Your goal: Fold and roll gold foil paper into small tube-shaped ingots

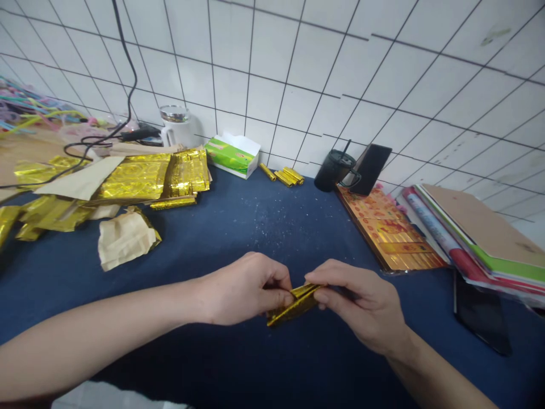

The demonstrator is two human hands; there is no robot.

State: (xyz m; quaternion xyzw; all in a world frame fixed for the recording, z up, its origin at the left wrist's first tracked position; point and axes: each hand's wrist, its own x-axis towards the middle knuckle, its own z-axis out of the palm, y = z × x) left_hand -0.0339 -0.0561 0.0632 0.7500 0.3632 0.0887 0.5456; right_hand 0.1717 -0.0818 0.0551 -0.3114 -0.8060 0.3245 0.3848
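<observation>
A folded piece of gold foil paper [293,307] is held between both my hands just above the dark blue table cover [255,227]. My left hand [244,289] pinches its left end with fingers curled. The fingers of my right hand [361,307] are closed round its right end. Several finished gold rolls [287,176] lie at the back near the wall.
A heap of gold foil sheets [145,176] and crumpled tan paper [123,238] lies at left. A green tissue box [232,154], white mug [176,128], black cup [334,169], printed orange-gold sheets [392,236], stacked folders [485,244] and a black phone [481,312] surround the work spot.
</observation>
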